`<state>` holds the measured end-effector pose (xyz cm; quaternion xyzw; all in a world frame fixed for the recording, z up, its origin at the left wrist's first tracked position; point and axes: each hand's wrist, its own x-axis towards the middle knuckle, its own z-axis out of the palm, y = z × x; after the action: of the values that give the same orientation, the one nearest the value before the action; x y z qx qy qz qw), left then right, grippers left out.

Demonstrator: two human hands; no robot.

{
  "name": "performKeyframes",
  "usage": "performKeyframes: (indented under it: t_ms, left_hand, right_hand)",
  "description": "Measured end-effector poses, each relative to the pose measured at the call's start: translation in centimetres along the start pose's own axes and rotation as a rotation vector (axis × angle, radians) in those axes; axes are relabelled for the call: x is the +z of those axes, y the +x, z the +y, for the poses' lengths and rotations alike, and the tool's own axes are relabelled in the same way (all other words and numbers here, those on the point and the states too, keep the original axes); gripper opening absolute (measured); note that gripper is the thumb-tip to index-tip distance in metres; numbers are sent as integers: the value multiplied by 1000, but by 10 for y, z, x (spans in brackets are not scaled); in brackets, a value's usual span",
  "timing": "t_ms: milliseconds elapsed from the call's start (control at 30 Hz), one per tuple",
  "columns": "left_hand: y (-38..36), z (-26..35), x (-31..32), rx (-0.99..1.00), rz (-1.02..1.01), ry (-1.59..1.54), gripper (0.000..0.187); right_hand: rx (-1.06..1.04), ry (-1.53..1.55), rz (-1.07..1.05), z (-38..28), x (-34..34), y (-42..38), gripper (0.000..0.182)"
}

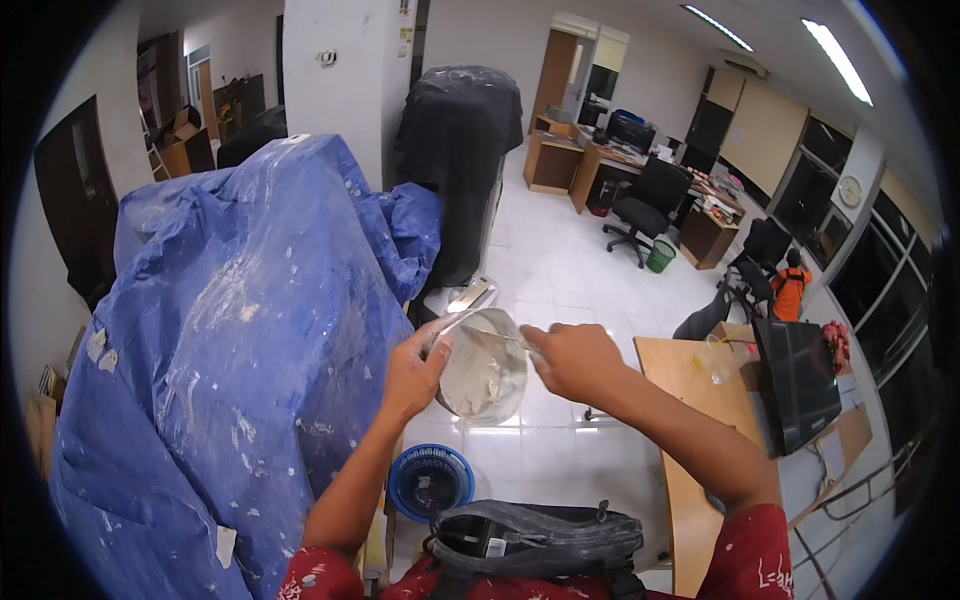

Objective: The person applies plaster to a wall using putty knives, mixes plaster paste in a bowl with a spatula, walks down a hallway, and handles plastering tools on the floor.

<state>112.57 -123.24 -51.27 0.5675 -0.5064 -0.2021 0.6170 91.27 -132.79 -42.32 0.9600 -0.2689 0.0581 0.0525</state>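
Note:
A pale bucket point(521, 385) hangs tilted in front of me, its inside coated with whitish-grey putty point(470, 372). My left hand point(418, 372) is closed on its left rim, thumb over the edge. Just beyond that rim, a flat metal-edged blade point(474, 294) sticks out close to my left fingers. On the right side, my right hand point(575, 362) is wrapped around the handle of a putty knife point(508, 338), whose thin blade reaches across the bucket's mouth. The fist hides most of the handle.
Blue tarp point(250, 330) splashed with white covers a large pile at left. Below stands a blue basket point(431, 483); a black bag point(538, 535) hangs at my waist. A wooden desk point(690, 450) with a monitor point(797, 385) is at right. A person in orange point(791, 290) is farther back.

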Motion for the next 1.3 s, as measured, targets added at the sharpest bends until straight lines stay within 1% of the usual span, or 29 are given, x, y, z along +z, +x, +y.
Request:
performKeyframes:
  t_ms: [67, 100, 200, 267, 300, 367, 400, 500, 533, 600, 667, 700, 767, 867, 933, 1033, 1100, 1133, 1233, 1267, 1300]
  left_hand:
    - [-1, -3, 7, -7, 104, -118, 35]
    - [-2, -6, 9, -14, 163, -177, 35]
    - [-7, -24, 16, 17, 327, -187, 34]
    - [-10, -29, 17, 2, 357, -225, 34]
    - [-10, -30, 17, -7, 372, -244, 34]
    - [-12, -29, 15, -8, 360, -185, 34]
    - [-12, -29, 13, -7, 359, -156, 34]
    - [-10, -28, 10, 61, 284, -156, 35]
    - [-10, -29, 12, 61, 280, -131, 35]
    - [-7, -33, 19, 66, 270, -84, 36]
    - [-2, -38, 18, 16, 307, -207, 36]
    - [-2, -42, 16, -17, 333, -269, 36]
    - [2, -50, 12, 26, 373, -242, 37]
    - [2, -54, 5, 46, 389, -216, 35]
    - [3, -44, 3, 21, 367, -200, 34]
    - [0, -23, 4, -42, 277, -66, 34]
    - [-2, -23, 13, 25, 302, -79, 34]
    - [-3, -26, 17, 58, 312, -87, 34]
    - [-4, -37, 18, 20, 426, -245, 34]
    - [-7, -36, 18, 13, 417, -238, 34]
    - [-10, -34, 19, 6, 408, -229, 34]
  right_hand:
    - [-2, -63, -76, -13, 7, 6, 38]
    - [-59, -81, -74, -21, 7, 2, 36]
    - [-143, -76, -106, -42, 26, -14, 36]
    - [-192, -94, -167, -51, 33, -23, 36]
    - [-198, -98, -135, -49, 35, -23, 37]
    - [-214, -102, -73, -44, 34, -19, 37]
    - [-183, -121, -69, -39, 28, -14, 38]
    - [-137, -147, 101, -29, 7, 10, 39]
    - [-121, -148, 86, -27, 1, 20, 40]
    - [-187, -138, 113, -33, 10, 23, 40]
    - [-278, -144, 131, -46, 22, 15, 39]
    - [-300, -185, 87, -55, 24, 4, 38]
    - [-320, -168, 40, -57, 34, -11, 39]
    - [-319, -202, -76, -40, 51, -21, 40]
    - [-273, -159, -40, -27, 44, -19, 40]
    - [-166, -128, -5, -20, 17, 4, 41]
    - [-115, -113, 33, -18, 8, 15, 41]
    - [-110, -68, 48, -21, 15, 13, 40]
    - [-214, -75, -49, -36, 38, -11, 38]
    - [-223, -74, -117, -40, 42, -18, 37]
    - [-217, -83, -130, -40, 41, -18, 37]
